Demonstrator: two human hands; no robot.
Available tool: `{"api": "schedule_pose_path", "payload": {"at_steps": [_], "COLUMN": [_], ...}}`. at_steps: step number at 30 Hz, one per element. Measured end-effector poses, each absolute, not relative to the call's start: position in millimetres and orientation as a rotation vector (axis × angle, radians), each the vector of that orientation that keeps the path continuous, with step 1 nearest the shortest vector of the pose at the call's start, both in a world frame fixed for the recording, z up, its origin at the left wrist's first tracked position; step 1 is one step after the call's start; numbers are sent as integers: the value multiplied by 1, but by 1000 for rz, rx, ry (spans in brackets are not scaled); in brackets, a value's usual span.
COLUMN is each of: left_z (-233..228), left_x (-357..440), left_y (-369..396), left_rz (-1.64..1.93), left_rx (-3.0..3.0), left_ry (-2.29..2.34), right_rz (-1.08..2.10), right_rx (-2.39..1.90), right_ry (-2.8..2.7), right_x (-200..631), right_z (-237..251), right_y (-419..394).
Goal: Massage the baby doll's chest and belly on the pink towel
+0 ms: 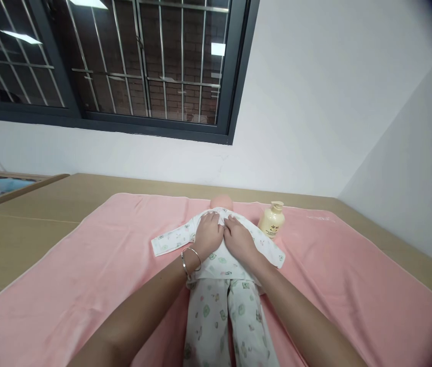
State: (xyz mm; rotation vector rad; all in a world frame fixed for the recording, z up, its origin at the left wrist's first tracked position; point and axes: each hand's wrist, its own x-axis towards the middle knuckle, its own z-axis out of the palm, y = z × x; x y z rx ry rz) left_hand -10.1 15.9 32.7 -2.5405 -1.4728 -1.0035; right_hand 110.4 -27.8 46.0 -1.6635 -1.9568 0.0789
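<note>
Fingers [211, 217] of the left hand [208, 236] and the right hand [240, 240] rest bent upon a white patterned top [219, 264], just below the frame's centre; whether they pinch its cloth, I cannot tell. Matching trousers [207, 318] lie at bottom centre; a yellow bottle [272, 222] is right of centre.

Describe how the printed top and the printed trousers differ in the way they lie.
The printed top has its sleeves spread out to the sides, while the printed trousers have legs running side by side toward the camera. The left hand and right hand are on the top; neither is on the trousers. Both garments are white with small prints, some green.
</note>
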Motion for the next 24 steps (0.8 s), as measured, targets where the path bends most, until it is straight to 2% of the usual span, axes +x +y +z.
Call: {"api": "schedule_pose_path", "payload": {"at_steps": [4,9,15,24], "left_z": [40,51,51,44], "left_x": [-3,1,-2,-8], "left_y": [-1,-20,-15,-1], "left_rz": [-835,-696,-730,-819], "left_rx": [-2499,-2484,-2425,-2446], "left_ry": [-1519,-1631,-1817,-1621], "right_rz": [215,208,62,-111], "right_rx": [-1628,-1606,-1662,-1747], "right_ry": [-1912,-1923,-1958,-1930], "right_x": [123,127,119,104], "right_z": [36,30,35,55], "right_y": [-13,-11,-18,-42]}}
